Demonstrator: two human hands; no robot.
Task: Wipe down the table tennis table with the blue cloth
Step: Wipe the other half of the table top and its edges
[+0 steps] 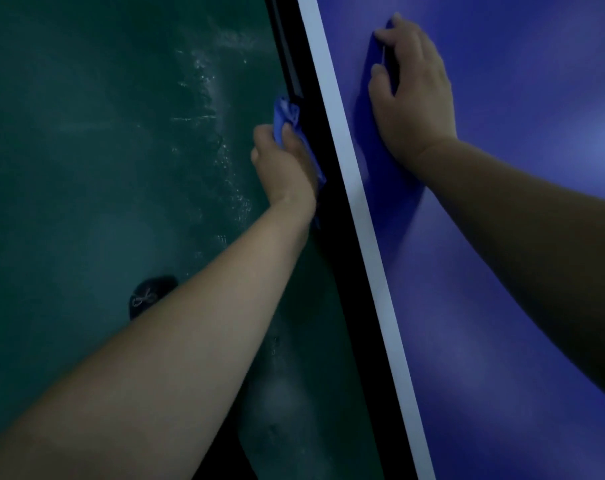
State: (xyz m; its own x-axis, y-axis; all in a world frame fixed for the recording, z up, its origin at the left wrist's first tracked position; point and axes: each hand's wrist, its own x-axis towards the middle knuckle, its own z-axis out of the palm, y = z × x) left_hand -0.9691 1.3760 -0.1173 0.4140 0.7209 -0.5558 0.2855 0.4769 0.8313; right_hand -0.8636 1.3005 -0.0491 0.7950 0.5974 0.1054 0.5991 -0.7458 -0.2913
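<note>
Both hands work: my left hand (287, 168) pinches the cloth (287, 116) against the table's (502, 271) side edge; my right hand (412, 95) lies spread flat on top. Loosely bunched, the cloth could slip off downward.

Blue cloth (287, 116) bunched up in my left hand (283, 168), pressed against the black side edge (332, 216) of the table tennis table (502, 271). Tabletop is blue with a white border line (363, 216) along that edge. Lighting dim, cloth partly hidden by my fingers.
</note>
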